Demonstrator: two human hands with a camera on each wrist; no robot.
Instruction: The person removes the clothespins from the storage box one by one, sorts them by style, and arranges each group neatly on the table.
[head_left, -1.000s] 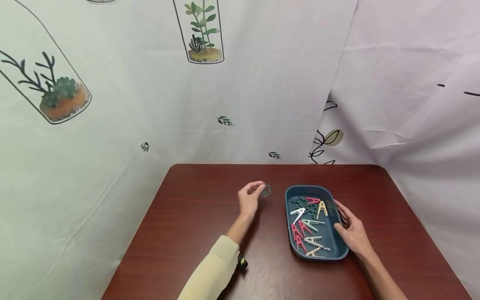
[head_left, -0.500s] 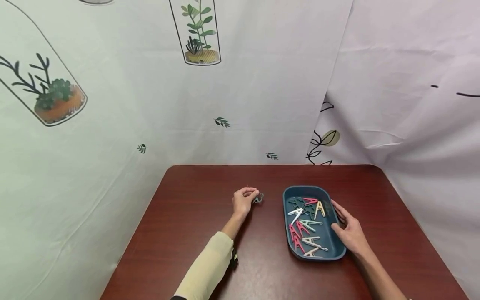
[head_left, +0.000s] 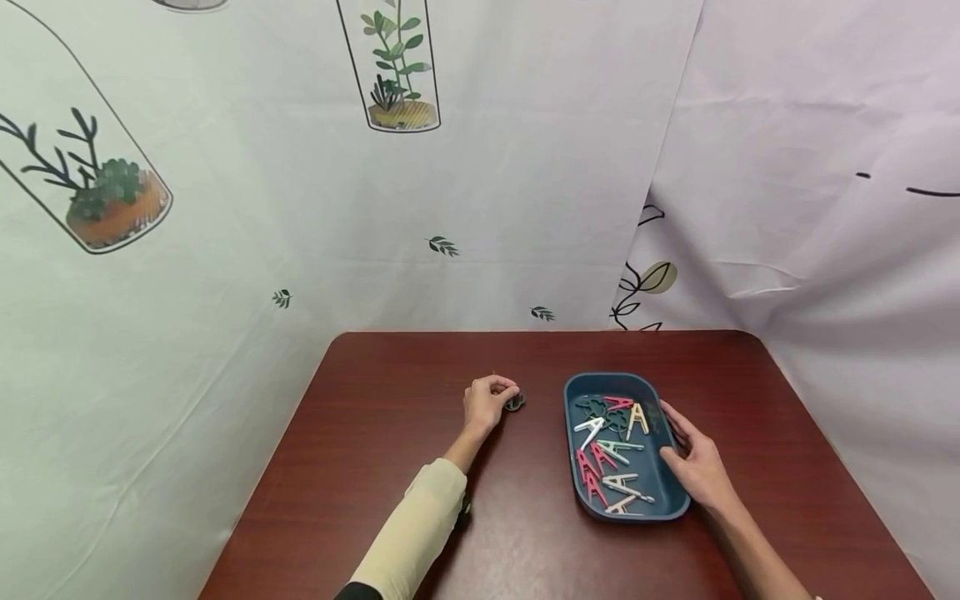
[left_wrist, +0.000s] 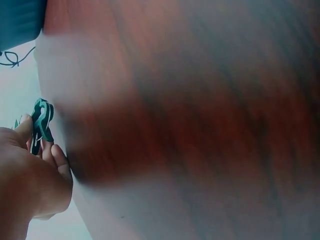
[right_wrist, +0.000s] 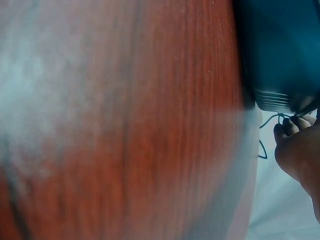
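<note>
My left hand (head_left: 483, 406) pinches a small dark green clip (head_left: 514, 402) with a looped outline, low over the left-middle of the table. In the left wrist view the clip (left_wrist: 42, 120) sits between thumb and fingertips; whether it touches the wood is hard to tell. A blue tray (head_left: 684, 505) stands to the right. My right hand (head_left: 701, 468) grips its right side, thumb at the rim and fingers along the outer wall. Inside lie dark green clips (head_left: 617, 420) like the held one, a white clothespin (head_left: 590, 430), a yellow one (head_left: 638, 421) and several pink ones (head_left: 594, 490).
The brown wooden table (head_left: 375, 467) has rounded far corners. Right behind it hangs a pale printed cloth (head_left: 480, 183), with more cloth at both sides. Pale green and cream clothespins (head_left: 621, 483) lie in the near half of the tray.
My left hand has come down and slightly left with the green clip, away from the tray. The right hand keeps its hold on the tray. The head view has shifted a little.
</note>
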